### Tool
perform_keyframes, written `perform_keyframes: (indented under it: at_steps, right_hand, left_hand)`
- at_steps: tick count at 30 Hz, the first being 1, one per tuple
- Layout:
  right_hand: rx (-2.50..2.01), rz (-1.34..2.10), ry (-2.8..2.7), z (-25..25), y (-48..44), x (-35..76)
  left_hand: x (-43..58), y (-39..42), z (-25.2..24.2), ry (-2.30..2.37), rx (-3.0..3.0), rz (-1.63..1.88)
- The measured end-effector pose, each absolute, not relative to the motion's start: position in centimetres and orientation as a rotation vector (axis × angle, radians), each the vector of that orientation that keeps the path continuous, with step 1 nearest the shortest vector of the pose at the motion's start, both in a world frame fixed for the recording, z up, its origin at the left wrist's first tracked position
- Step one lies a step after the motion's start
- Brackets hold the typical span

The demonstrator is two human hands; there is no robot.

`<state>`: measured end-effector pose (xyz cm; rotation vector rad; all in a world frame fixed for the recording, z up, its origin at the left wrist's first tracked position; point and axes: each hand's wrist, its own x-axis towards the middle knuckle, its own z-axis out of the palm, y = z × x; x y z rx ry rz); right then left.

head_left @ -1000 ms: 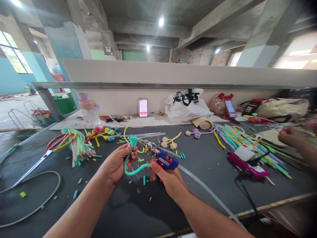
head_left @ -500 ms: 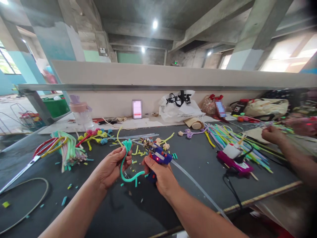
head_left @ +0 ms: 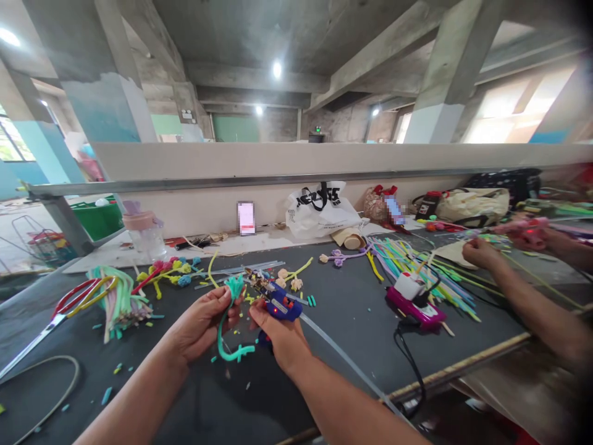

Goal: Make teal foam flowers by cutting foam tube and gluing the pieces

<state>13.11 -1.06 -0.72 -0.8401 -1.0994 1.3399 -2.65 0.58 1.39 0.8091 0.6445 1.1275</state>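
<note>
My left hand (head_left: 210,318) is closed, pinching a teal pipe-cleaner flower (head_left: 235,285) just under its tufted head. Its curved stem (head_left: 227,353) hangs below my fingers, with a short crosspiece near the loose end. My right hand (head_left: 280,330) is wrapped around a blue hot glue gun (head_left: 283,303) with a red light on its side. The gun's nozzle end, crusted with residue, points up and left near the teal head; whether they touch I cannot tell. A long clear glue stick (head_left: 347,358) trails from the gun's back toward the table's front edge.
Scissors (head_left: 74,300) and a pipe-cleaner bundle (head_left: 115,303) lie left, near a lidded plastic jar (head_left: 144,232). Finished flowers (head_left: 171,272) lie behind. A purple power strip (head_left: 414,306) with a cable sits right. A co-worker's hand (head_left: 484,252) and pink glue gun (head_left: 528,233) are far right.
The head view has tilted up and turned slightly right. The stem's loose end has come away from my right fingers. The glue gun's nozzle is closer to the teal head.
</note>
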Motion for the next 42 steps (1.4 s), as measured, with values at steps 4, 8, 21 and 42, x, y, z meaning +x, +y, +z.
perform_keyframes:
  at_steps: [4, 8, 21, 42]
  right_hand:
    - [-0.823, 1.29, -1.273, 0.6, -2.0, 13.6]
    - [-0.742, 1.246, -1.453, 1.5, -2.6, 13.9]
    - [-0.637, 1.347, -1.38, -0.7, -1.6, 13.3]
    - [-0.755, 1.485, -1.1, -0.5, -1.4, 12.4]
  left_hand:
    - [-3.1, 0.2, 1.6, 0.698, 0.778, 1.164]
    - [-3.6, -0.1, 0.8, 0.695, 0.736, 1.134]
    - [-4.0, -1.0, -0.6, 0.761, 0.602, 1.285]
    - [1.0, -5.6, -1.5, 0.942, 0.597, 1.567]
